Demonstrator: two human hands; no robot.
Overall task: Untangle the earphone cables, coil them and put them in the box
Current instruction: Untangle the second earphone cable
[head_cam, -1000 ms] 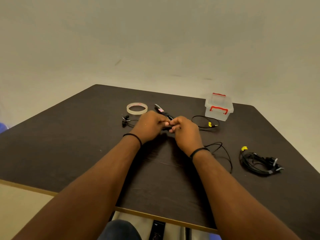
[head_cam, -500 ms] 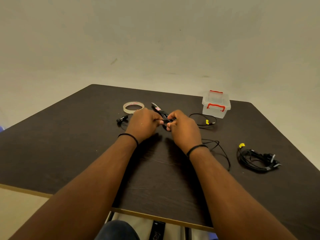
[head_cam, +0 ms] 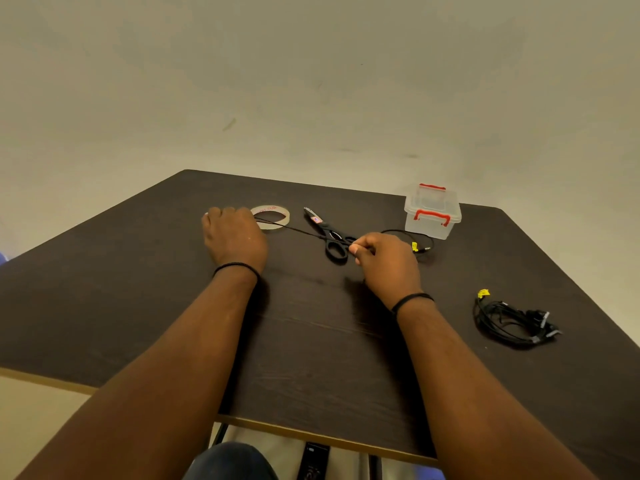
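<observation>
Stretching a thin black earphone cable [head_cam: 304,233] taut between them, the left hand [head_cam: 233,237] and right hand [head_cam: 384,259] each pinch it, probably straightening it for coiling.

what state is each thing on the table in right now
earphone cable: stretched taut between both hands
left hand: gripping one end
right hand: fingers pinching the cable
plastic box: lid on
cable bundle: loosely bunched, untouched
scissors: blades closed
tape roll: lying flat
</observation>
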